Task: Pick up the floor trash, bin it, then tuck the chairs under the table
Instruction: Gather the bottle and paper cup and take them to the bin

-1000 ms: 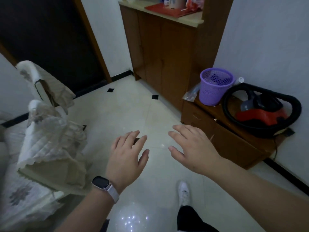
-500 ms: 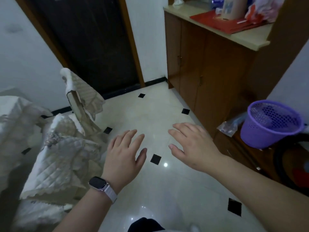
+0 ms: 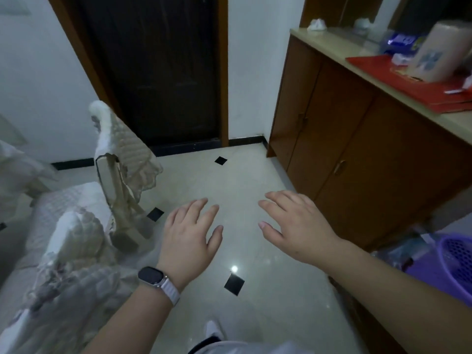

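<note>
The floor (image 3: 250, 180) shows no trash, so the binning looks done, or the trash lies out of view. The chairs (image 3: 122, 149) at 9 o'clock still seem to need tucking. The bin (image 3: 452, 261) sits at 4 o'clock. The left hand (image 3: 190, 236) and right hand (image 3: 293, 226) hover empty, fingers relaxed.

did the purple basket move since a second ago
No. The purple basket still sits just right of the wooden cabinet, plastic bag between them; only the camera turned left.
</note>
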The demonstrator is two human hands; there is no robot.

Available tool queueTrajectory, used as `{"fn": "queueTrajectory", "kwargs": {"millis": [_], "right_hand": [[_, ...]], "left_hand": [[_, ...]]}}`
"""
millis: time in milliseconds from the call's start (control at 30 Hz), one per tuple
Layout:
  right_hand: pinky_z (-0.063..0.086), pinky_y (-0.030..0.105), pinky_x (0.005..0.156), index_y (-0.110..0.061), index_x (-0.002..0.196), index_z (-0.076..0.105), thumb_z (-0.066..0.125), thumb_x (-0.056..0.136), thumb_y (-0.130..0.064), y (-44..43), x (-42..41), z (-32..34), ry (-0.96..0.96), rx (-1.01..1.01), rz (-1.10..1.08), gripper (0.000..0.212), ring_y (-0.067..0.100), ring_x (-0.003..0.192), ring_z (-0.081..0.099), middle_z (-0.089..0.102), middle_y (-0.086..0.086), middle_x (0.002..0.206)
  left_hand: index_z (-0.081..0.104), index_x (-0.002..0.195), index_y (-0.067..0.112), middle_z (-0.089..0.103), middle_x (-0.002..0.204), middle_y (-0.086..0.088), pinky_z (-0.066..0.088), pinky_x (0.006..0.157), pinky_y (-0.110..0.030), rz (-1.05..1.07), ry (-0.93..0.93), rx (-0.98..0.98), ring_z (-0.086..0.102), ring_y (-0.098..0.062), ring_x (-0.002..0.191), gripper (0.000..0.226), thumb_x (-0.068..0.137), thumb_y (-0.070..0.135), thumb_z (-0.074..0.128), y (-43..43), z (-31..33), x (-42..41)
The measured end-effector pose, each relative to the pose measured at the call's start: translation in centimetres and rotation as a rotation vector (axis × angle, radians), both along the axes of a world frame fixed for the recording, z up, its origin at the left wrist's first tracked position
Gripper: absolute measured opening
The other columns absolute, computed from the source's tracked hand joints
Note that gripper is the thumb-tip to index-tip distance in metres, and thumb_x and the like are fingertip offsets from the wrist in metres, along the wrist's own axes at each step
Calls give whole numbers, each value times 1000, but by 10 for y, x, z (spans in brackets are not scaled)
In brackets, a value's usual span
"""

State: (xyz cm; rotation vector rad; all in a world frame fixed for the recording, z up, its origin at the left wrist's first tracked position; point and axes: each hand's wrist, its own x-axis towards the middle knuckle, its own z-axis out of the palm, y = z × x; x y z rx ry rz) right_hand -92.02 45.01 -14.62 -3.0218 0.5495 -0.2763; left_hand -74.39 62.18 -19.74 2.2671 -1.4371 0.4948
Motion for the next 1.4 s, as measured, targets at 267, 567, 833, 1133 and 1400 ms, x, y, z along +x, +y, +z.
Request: {"fn": "queueTrajectory", "kwargs": {"millis": [267, 567, 833, 1133, 1400], "right_hand": [[40, 38, 97, -17, 125, 60, 44, 93, -45, -43, 148, 7, -11, -17, 58, 46, 23, 119, 53, 60, 4, 128], [44, 41, 92, -15, 118, 65, 44, 90, -45, -136, 261, -22, -64, 36, 111, 46, 27, 113, 57, 63, 6, 123], [40, 41, 100, -17, 124, 62, 45, 92, -46, -272, 374, -26, -39, 130, 186, 47, 26, 121, 52, 59, 4, 129], [34, 42, 107, -21, 131, 55, 37, 93, -50, -398, 474, -12, 17, 145, 277, 51, 24, 126, 45, 52, 2, 138], [33, 39, 106, -23, 131, 54, 34, 93, -52, -434, 573, -17, 45, 133, 333, 52, 21, 128, 43, 51, 0, 138]], "left_hand": [[67, 119, 15, 62, 124, -11, 42, 92, -45, 19, -3, -6, 56, -30, 111, 42, 87, 39, 54, -42, 8, 139], [67, 119, 16, 62, 125, -10, 41, 94, -44, 65, -1, 41, 56, -30, 111, 40, 87, 37, 57, -119, -2, 236], [64, 124, 19, 59, 131, -7, 40, 98, -45, 205, 7, 190, 54, -28, 118, 44, 89, 43, 50, -240, 20, 327], [63, 126, 16, 59, 131, -10, 36, 101, -46, 302, -5, 177, 51, -29, 121, 45, 88, 40, 54, -354, 26, 399], [62, 127, 18, 59, 132, -7, 35, 103, -44, 386, 23, 179, 50, -28, 123, 46, 89, 41, 53, -387, 15, 489]]}}
